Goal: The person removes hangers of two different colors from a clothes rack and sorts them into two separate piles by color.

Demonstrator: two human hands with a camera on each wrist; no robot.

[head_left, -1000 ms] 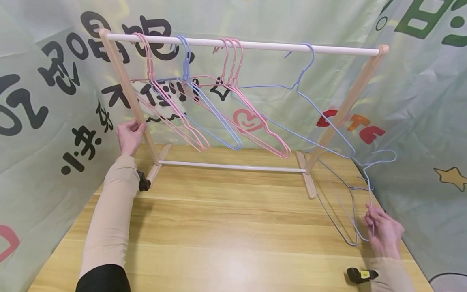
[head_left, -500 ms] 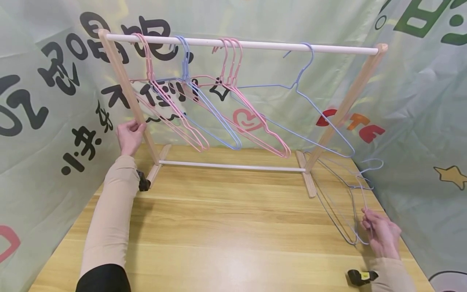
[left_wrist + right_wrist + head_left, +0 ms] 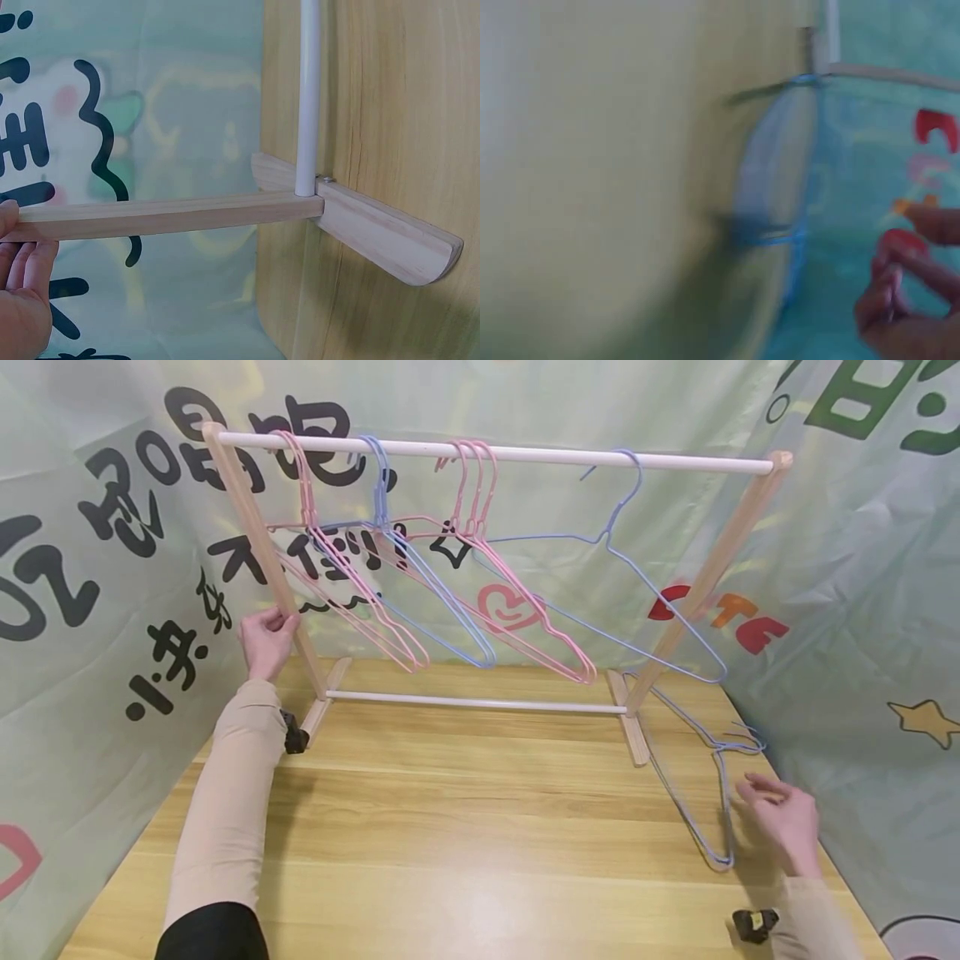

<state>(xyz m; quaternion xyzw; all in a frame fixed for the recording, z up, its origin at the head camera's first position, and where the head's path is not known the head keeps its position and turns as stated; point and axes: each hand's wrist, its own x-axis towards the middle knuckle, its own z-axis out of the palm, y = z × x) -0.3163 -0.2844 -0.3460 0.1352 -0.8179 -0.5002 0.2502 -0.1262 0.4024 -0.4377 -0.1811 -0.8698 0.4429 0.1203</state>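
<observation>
My left hand (image 3: 267, 643) grips the left wooden post (image 3: 258, 535) of a small clothes rack, thumb and fingers on either side of it. The left wrist view shows the same hand (image 3: 28, 300) holding the post (image 3: 172, 217) from below. At the right, several blue wire hangers (image 3: 718, 747) lie stacked on the table beside the rack's right foot. Just right of them, my right hand (image 3: 783, 818) holds nothing, its fingers loosely bent. In the blurred right wrist view, thumb and fingers of the right hand (image 3: 911, 307) stand apart near the blue hangers (image 3: 769, 240).
From the white top rail (image 3: 525, 454) hang pink hangers (image 3: 306, 485) at the left, blue hangers (image 3: 382, 485), more pink hangers (image 3: 476, 493) and a lone blue hanger (image 3: 611, 527). A printed cloth (image 3: 862, 610) surrounds the wooden table (image 3: 465, 827).
The right hand has lowered a blue hanger leftward onto those on the table and let it go, then drawn slightly back. The left hand has stayed on the post.
</observation>
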